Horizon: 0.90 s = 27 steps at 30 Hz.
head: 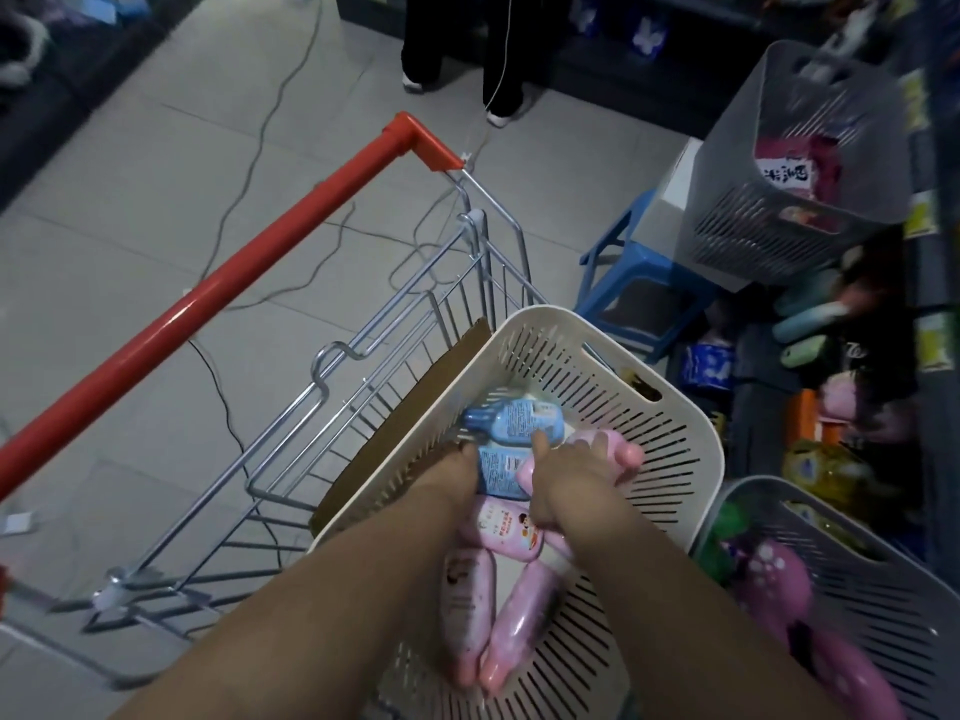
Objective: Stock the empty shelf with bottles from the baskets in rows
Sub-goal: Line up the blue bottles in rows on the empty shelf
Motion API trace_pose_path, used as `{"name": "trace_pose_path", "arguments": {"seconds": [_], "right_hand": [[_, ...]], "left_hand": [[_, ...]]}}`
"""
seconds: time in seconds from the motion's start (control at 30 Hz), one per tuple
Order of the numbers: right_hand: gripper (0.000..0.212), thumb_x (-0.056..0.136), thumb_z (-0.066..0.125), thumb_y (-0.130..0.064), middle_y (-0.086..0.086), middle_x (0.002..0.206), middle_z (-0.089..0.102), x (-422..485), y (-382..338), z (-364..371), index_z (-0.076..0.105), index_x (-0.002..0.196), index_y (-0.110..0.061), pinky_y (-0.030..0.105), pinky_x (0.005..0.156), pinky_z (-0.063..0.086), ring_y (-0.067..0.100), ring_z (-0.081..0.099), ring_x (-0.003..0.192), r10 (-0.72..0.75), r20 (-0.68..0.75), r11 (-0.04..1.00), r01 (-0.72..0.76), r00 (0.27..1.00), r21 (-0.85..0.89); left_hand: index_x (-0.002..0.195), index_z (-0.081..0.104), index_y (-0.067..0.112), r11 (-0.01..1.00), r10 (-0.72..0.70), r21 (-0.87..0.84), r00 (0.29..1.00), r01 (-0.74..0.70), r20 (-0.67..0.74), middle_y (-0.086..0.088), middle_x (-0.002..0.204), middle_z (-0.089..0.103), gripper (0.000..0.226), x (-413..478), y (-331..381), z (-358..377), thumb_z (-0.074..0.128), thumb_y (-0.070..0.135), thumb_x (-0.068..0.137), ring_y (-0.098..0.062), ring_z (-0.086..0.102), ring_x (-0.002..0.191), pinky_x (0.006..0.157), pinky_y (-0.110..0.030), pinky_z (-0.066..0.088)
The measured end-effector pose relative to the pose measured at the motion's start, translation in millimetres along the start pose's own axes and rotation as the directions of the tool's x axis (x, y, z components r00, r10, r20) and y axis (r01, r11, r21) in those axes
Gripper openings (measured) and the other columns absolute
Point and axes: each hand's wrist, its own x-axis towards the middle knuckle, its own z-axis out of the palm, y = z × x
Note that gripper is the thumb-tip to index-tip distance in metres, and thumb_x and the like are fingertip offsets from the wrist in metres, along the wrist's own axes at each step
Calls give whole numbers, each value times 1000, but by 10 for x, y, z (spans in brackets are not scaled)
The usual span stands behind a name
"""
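Note:
A white slotted basket point(691, 439) sits in a shopping cart and holds several pink bottles point(467, 600) and two blue bottles point(519, 415). My left hand point(457, 467) reaches into the basket and holds the nearer blue bottle point(501, 472) at its left side, with its fingers hidden under the bottle. My right hand point(563, 485) grips a pink bottle with a pink cap point(626, 454), lifted above the others. One finger of that hand points up against the farther blue bottle.
The wire cart point(395, 356) has a red handle point(208, 288). A grey basket point(789, 200) stands on a white box over a blue stool point(618, 283). Another grey basket point(883, 589) holds purple bottles at the lower right. Stocked shelves point(930, 304) run along the right. A person's legs point(498, 70) and floor cables lie ahead.

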Motion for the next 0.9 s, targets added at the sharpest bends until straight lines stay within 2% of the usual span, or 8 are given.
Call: {"name": "trace_pose_path", "arguments": {"seconds": [0.03, 0.17, 0.27, 0.3, 0.5, 0.7, 0.83, 0.9], "right_hand": [[101, 76, 68, -32, 15, 142, 48, 12, 10, -6, 4, 153, -20, 52, 109, 21, 36, 39, 132, 6, 14, 1000, -6, 1000, -1], [74, 83, 56, -52, 10, 142, 43, 128, 24, -135, 32, 145, -19, 47, 105, 25, 31, 35, 133, -5, -113, 999, 9, 994, 37], [55, 87, 56, -31, 7, 141, 46, 286, -20, -224, 41, 138, -19, 47, 106, 30, 27, 40, 131, -73, -299, 988, 109, 952, 106], [55, 85, 59, -24, 7, 141, 46, 328, -41, -220, 42, 138, -18, 47, 107, 31, 27, 42, 130, -111, -310, 984, 149, 944, 102], [67, 79, 68, -12, 10, 139, 38, 491, -3, -142, 40, 140, -12, 46, 108, 33, 30, 40, 129, -117, -296, 977, 163, 948, 138], [56, 86, 62, -7, 12, 140, 40, 657, -76, -124, 39, 137, -13, 43, 106, 36, 31, 41, 131, -189, -295, 973, 218, 937, 70], [50, 86, 60, -14, 9, 138, 48, 721, -14, 70, 39, 131, -18, 42, 102, 40, 32, 48, 124, -196, -383, 959, 258, 903, 116], [57, 83, 65, -20, 9, 136, 47, 705, 22, 101, 40, 135, -20, 42, 99, 42, 34, 50, 119, -169, -417, 928, 286, 893, 237]], "left_hand": [[120, 62, 13, 997, -4, 78, 1000, 4, 5, -10, 121, 63, 39, 43, -22, -5, 31, 33, 105, -26, 60, 110, 103, -40, 43], [114, 69, 14, 923, -114, -366, 993, 121, 41, -13, 117, 69, 68, 266, -132, 110, 51, 69, 78, -31, 68, 102, 92, -46, 54], [95, 74, 11, 714, -174, -662, 974, 226, 145, -13, 81, 76, 54, 520, -289, 279, 70, 61, 73, -32, 73, 68, 61, -51, 60], [99, 74, 15, 712, -183, -663, 973, 231, 143, -11, 83, 76, 57, 746, -410, 359, 70, 64, 71, -32, 74, 70, 63, -52, 59], [103, 71, 33, 818, -214, -556, 975, 147, -56, 0, 99, 76, 59, 1985, -1023, 663, 58, 72, 60, -26, 74, 88, 79, -50, 57], [111, 66, 17, 959, 13, -283, 999, -26, -47, -7, 116, 66, 37, 13, -89, 98, 48, 39, 88, -21, 61, 107, 102, -40, 45], [125, 58, 8, 977, 187, -98, 982, -188, -18, 4, 102, 58, 32, -98, -84, 39, 50, 23, 97, -9, 49, 93, 61, 1, 38], [119, 59, 0, 950, 303, 80, 953, -302, -3, 1, 96, 50, 25, -129, -108, -34, 54, 10, 96, -11, 47, 89, 55, 0, 34]]}}
